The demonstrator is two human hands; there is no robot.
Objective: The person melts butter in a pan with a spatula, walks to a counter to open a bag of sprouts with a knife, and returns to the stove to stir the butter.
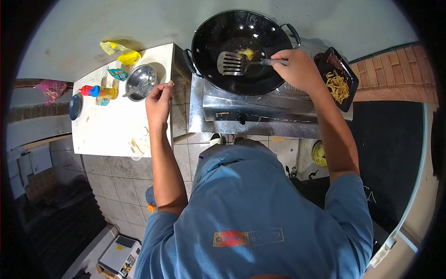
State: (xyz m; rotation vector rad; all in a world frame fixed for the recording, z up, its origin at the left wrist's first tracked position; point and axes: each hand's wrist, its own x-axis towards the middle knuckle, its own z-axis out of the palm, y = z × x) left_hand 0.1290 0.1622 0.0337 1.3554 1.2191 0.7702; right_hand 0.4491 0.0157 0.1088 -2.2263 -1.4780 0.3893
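My right hand (pixel 297 69) grips the handle of a slotted metal spatula (pixel 231 63). Its blade is over the inside of a large black wok (pixel 265 39), beside a small yellow lump of food (pixel 247 54). The wok sits on a metal stove (pixel 269 107). My left hand (pixel 159 104) is closed in a pinch, just right of a steel bowl (pixel 137 79) with a spoon (pixel 135 89) in it. Whether anything small is between those fingertips, I cannot make out.
A black tray (pixel 351 76) holding yellow strips (pixel 337 87) and dark reddish pieces stands right of the wok. On the white table (pixel 111 130) are a red-capped bottle (pixel 108 93), a blue lid (pixel 75 107) and a yellow packet (pixel 128 57). The stove knob (pixel 241 118) faces me.
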